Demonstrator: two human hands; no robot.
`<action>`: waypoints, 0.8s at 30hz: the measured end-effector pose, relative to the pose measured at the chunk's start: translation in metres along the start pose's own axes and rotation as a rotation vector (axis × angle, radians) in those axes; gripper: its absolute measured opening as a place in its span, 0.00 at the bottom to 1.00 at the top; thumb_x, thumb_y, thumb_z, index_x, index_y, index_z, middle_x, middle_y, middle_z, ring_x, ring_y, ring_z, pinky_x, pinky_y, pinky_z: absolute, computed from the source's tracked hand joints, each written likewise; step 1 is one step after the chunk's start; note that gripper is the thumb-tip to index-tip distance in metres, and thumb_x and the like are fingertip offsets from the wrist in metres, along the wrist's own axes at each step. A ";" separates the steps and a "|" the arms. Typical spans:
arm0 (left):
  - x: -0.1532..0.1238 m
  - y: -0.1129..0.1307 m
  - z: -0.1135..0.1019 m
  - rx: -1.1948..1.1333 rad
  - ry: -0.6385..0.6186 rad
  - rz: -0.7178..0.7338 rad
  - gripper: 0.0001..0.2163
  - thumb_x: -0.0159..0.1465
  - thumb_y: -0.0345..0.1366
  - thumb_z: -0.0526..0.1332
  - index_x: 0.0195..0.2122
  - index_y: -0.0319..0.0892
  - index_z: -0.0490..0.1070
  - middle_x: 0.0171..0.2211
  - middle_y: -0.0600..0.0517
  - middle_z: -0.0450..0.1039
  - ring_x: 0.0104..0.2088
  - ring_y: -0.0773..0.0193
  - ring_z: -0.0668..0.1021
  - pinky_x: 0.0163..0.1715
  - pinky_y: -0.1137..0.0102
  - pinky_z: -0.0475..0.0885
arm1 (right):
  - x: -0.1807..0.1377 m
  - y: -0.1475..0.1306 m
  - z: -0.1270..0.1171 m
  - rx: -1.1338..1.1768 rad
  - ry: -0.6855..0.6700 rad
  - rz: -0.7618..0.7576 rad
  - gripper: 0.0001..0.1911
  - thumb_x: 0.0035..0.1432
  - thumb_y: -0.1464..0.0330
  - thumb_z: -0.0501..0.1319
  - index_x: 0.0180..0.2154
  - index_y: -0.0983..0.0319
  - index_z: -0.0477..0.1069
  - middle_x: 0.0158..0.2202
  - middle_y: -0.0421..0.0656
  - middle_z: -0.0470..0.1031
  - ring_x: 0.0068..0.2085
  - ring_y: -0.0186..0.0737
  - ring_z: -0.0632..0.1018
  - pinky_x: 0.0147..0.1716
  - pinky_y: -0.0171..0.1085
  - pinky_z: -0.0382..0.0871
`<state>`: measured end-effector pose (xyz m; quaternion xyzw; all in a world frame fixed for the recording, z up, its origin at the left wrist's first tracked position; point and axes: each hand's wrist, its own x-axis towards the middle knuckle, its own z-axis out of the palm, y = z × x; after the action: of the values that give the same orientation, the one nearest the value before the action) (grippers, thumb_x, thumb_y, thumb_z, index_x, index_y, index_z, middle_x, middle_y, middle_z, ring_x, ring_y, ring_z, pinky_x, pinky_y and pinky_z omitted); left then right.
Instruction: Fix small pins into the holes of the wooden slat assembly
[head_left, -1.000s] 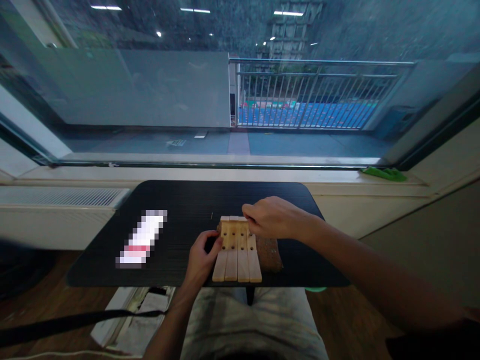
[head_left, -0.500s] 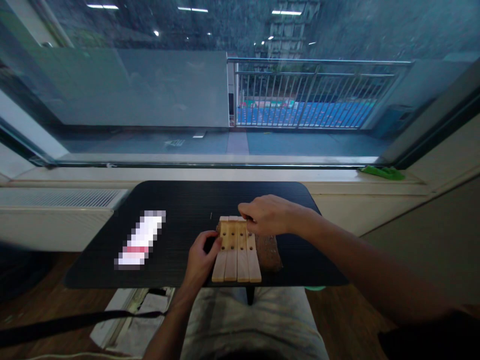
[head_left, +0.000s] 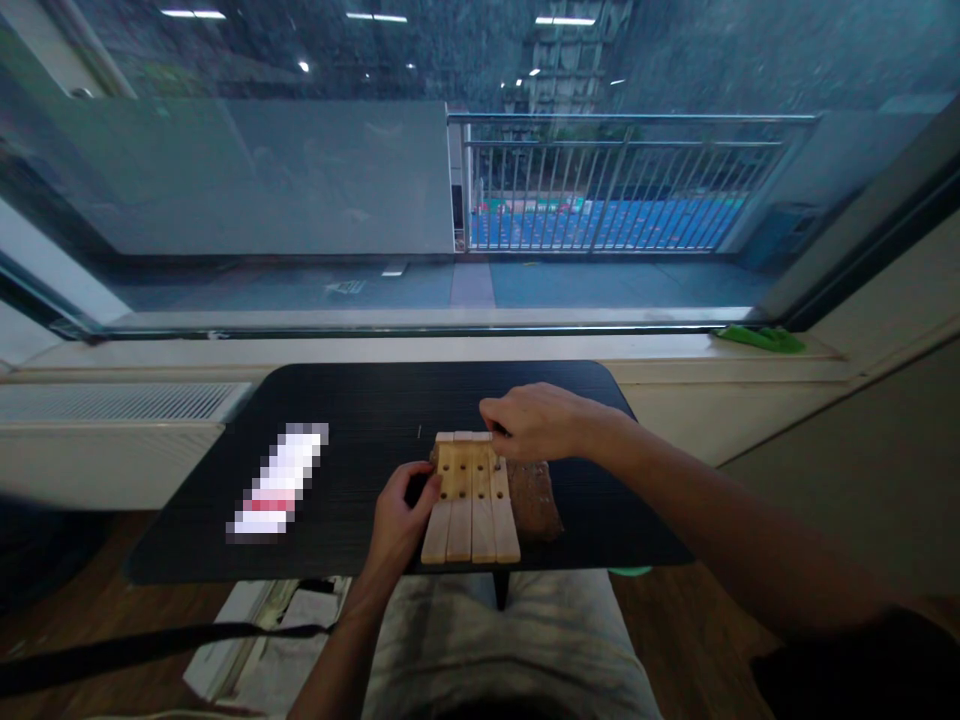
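Observation:
Several pale wooden slats point(head_left: 470, 500) with rows of small holes lie side by side near the front edge of a black table point(head_left: 360, 410). My left hand point(head_left: 401, 515) is closed on the left edge of the slats, thumb pressed to the side. My right hand point(head_left: 536, 420) is curled over the far right end of the slats, fingers pinched together on something small that I cannot make out. A brown cork-like block point(head_left: 534, 498) lies under and to the right of the slats.
A blurred white and red item point(head_left: 277, 480) lies on the table's left part. A large window with a sill runs behind the table, with a green cloth point(head_left: 761, 340) on the sill at right. A radiator grille point(head_left: 112, 400) is at left. Papers point(head_left: 262, 650) lie on the floor.
My right hand has shifted slightly at the far end of the slats. The left hand keeps its hold on the left edge. The camera view has moved a little.

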<state>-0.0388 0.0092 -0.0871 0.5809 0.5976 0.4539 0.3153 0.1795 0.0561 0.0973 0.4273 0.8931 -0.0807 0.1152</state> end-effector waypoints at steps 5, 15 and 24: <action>0.000 -0.001 0.001 0.006 0.008 -0.010 0.17 0.56 0.51 0.62 0.37 0.43 0.77 0.38 0.45 0.81 0.42 0.51 0.80 0.47 0.58 0.75 | 0.000 -0.001 -0.001 0.004 -0.003 0.014 0.17 0.65 0.63 0.53 0.46 0.65 0.76 0.40 0.55 0.82 0.41 0.50 0.82 0.32 0.40 0.64; 0.000 -0.002 0.001 -0.001 -0.004 -0.014 0.17 0.56 0.50 0.62 0.38 0.43 0.76 0.39 0.45 0.80 0.43 0.51 0.80 0.47 0.58 0.74 | -0.001 -0.009 -0.004 -0.004 -0.036 0.054 0.18 0.67 0.65 0.53 0.49 0.68 0.75 0.42 0.59 0.82 0.44 0.52 0.82 0.36 0.41 0.68; -0.001 0.000 0.001 0.007 0.000 -0.003 0.16 0.57 0.50 0.62 0.38 0.43 0.76 0.39 0.46 0.81 0.43 0.52 0.81 0.47 0.59 0.75 | -0.003 -0.010 -0.005 0.005 -0.046 0.075 0.18 0.67 0.67 0.52 0.50 0.70 0.75 0.44 0.61 0.82 0.46 0.54 0.83 0.36 0.41 0.69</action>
<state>-0.0377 0.0084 -0.0877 0.5812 0.5999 0.4514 0.3140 0.1724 0.0489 0.1034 0.4588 0.8733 -0.0882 0.1377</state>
